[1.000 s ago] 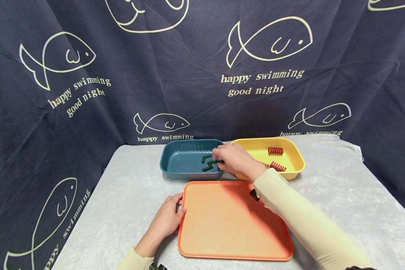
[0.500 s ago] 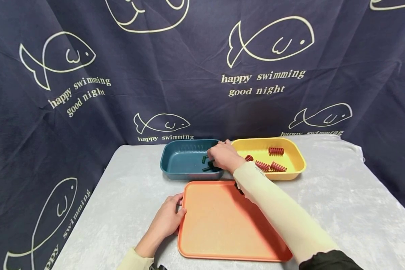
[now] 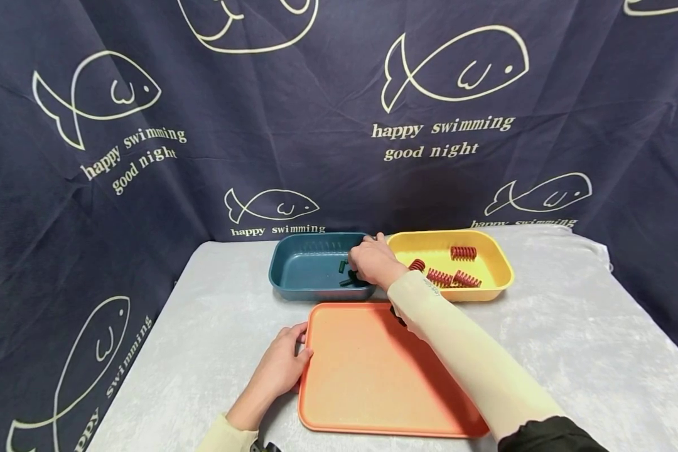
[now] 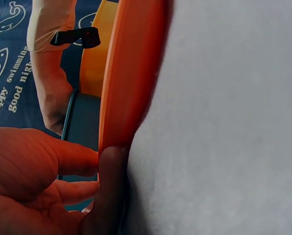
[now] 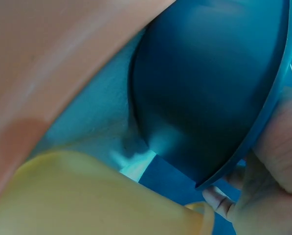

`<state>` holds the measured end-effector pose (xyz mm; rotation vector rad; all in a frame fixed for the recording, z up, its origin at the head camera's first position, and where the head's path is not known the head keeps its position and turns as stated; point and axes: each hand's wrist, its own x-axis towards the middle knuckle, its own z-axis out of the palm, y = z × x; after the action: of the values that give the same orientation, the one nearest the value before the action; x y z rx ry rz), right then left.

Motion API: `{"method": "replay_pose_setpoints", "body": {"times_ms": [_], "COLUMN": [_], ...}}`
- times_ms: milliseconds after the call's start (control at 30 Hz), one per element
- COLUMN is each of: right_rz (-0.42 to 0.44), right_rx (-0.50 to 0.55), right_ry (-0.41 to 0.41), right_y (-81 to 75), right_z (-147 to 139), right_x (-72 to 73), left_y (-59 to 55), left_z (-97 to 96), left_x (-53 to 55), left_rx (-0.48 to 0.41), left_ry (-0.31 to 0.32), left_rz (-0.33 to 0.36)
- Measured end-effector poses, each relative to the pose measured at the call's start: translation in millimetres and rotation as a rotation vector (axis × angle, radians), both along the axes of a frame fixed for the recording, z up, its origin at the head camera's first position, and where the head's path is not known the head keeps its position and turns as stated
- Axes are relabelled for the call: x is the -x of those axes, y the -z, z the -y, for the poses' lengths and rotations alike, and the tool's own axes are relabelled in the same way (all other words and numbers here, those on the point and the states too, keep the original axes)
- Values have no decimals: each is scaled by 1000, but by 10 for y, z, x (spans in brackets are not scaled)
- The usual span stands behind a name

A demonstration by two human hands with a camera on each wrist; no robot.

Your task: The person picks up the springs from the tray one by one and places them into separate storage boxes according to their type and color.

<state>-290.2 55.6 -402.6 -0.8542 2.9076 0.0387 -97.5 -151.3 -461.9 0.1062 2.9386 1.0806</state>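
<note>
My left hand (image 3: 282,361) grips the left edge of an orange tray (image 3: 361,370); the left wrist view shows fingers and thumb on opposite sides of its rim (image 4: 114,107). My right hand (image 3: 373,258) reaches over the right end of a blue bin (image 3: 302,270), its fingertips down among small dark green springs (image 3: 342,267). A dark green piece shows right at those fingertips, but I cannot tell whether they pinch it. In the right wrist view, part of the right hand (image 5: 278,161) sits beyond the bin's rim, and its fingertips inside are hidden.
A yellow bin (image 3: 494,285) with several red springs (image 3: 463,253) stands right of the blue one. Both bins sit behind the tray on a grey-white cloth (image 3: 231,301). A dark blue printed curtain (image 3: 339,94) hangs behind and at the sides.
My right hand has moved slightly left and lower into the blue bin, uncovering more red springs in the yellow bin. Over the last half second it barely moves. The left hand stays on the tray.
</note>
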Motion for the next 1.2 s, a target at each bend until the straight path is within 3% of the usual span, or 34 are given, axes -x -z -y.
{"method": "replay_pose_setpoints", "body": {"times_ms": [600, 800, 1000, 1100, 1200], "right_rz": [0, -79, -122, -146, -187], "right_rx": [12, 106, 86, 101, 157], "right_ry": [1, -75, -80, -79, -90], "right_y": [-30, -84, -213, -264, -285], "right_z": [-1, -90, -237, -365, -542], "right_x": [-28, -75, -165, -233, -310], "left_y": [-4, -13, -29, -85, -203], "left_z": [-2, -5, 9, 29, 64], "left_x": [13, 8, 9, 23, 65], "left_rx": [4, 8, 10, 65, 156], "left_ry": [2, 2, 15, 25, 13], "left_rz": [2, 7, 12, 16, -59]}}
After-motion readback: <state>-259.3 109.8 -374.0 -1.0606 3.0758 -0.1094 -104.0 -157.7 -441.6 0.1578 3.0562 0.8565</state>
